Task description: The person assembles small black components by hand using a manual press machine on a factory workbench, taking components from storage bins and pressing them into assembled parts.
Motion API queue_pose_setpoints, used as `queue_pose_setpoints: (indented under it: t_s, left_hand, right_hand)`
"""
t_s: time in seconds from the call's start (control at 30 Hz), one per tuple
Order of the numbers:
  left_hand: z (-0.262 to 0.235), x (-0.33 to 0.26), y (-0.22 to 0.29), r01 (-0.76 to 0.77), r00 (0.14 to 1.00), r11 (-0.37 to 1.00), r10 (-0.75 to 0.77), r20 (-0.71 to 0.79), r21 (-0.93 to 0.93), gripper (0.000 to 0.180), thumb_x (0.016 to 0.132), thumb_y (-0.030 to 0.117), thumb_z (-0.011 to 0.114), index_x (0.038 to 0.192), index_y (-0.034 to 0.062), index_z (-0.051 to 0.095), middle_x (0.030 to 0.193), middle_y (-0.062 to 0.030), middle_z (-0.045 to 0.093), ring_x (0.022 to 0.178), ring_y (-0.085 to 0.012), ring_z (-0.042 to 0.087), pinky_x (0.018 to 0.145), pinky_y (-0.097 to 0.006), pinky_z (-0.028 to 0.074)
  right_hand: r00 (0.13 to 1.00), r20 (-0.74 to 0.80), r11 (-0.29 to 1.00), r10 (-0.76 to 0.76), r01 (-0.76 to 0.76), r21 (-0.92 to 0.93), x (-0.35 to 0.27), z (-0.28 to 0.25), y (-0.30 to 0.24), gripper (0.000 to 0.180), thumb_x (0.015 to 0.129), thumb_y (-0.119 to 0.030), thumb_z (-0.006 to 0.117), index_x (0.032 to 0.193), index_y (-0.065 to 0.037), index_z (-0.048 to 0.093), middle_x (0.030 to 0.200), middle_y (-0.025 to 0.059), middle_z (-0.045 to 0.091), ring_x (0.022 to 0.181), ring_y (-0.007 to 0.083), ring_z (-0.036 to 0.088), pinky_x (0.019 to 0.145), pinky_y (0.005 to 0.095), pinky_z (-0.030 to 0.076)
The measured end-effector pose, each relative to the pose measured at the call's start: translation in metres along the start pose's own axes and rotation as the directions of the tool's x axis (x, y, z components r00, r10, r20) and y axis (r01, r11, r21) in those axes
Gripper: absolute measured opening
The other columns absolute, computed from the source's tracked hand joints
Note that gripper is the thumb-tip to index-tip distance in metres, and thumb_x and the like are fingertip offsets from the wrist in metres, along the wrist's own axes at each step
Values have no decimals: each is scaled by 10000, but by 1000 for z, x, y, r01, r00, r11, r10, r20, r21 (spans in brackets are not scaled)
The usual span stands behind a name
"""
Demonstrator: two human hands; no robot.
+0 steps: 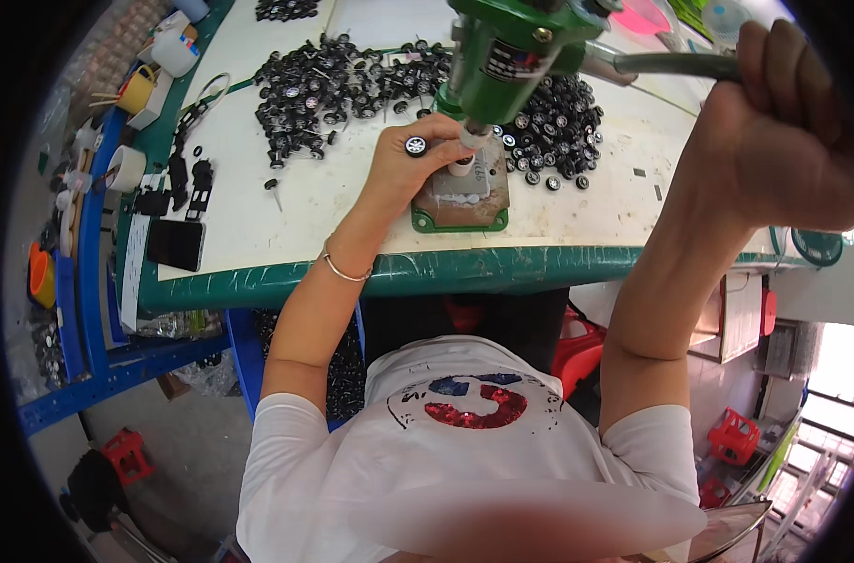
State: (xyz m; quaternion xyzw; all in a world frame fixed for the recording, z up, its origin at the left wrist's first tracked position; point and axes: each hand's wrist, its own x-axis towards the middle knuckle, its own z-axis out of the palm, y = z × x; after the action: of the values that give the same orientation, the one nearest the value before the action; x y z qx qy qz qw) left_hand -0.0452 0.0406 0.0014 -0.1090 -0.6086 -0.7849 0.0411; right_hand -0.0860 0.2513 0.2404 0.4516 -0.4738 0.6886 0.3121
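Observation:
My left hand (404,161) is closed at the foot of a green hand press (507,61), its fingertips right under the ram. A small black toy wheel (416,146) with a silver spoked hub sits at those fingers, its axle hidden. Just below the fingertips a small pale holder (461,167) stands on the press's metal base plate (483,202). Raised at the right, my right hand (788,136) wraps round the press's metal lever (680,65).
A heap of black wheels with thin axles (305,98) lies left of the press, and loose wheels (563,127) lie to its right. A black phone (175,245) and a tape roll (127,169) are at far left. The green table edge (352,281) runs in front.

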Motion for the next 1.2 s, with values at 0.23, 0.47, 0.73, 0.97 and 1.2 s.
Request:
queue_pose_setpoints:
  t_s: [0.23,0.47,0.73,0.97,1.2]
  left_hand:
    - [2,-4,4,41,999,997,-39,-22,61,295,836,77,752,1121,16,706,954,-20,695,845,-89,607,792,-256,491]
    - [5,-1,8,50,999,991,-52,15,122,293,852,130,752,1134,62,713,992,-6,683,894,-82,589,843,-261,474]
    - [4,-4,10,14,999,997,-17,34,81,166,885,113,709,1033,42,684,942,3,683,857,-58,580,797,-237,465]
    - [-32,-9,0,69,950,995,-41,-310,78,217,843,298,711,974,131,666,818,66,651,744,-62,564,563,-211,317]
    - [-117,-30,31,378,830,915,-268,-489,141,194,873,206,726,1005,74,670,591,67,471,466,-38,373,419,-223,286]
  right_hand:
    - [998,-60,999,16,-14,45,-8,27,-12,302,915,-198,468,641,-93,396,509,-20,225,434,78,149,420,277,127]
    - [892,-309,911,330,-387,-144,45,15,40,194,988,-105,474,872,15,572,734,42,537,539,96,402,496,222,319]
    - [813,241,776,530,-579,250,65,-49,130,248,1017,-178,494,1061,50,580,732,2,522,553,57,471,439,162,366]
    - [869,-156,844,469,-493,-210,-30,-45,90,345,938,-313,637,1170,-57,648,945,61,632,741,124,586,615,263,470]
    - [567,59,394,821,-490,-778,-178,-78,51,211,927,-149,647,1127,-84,668,854,-9,628,682,84,558,627,242,465]
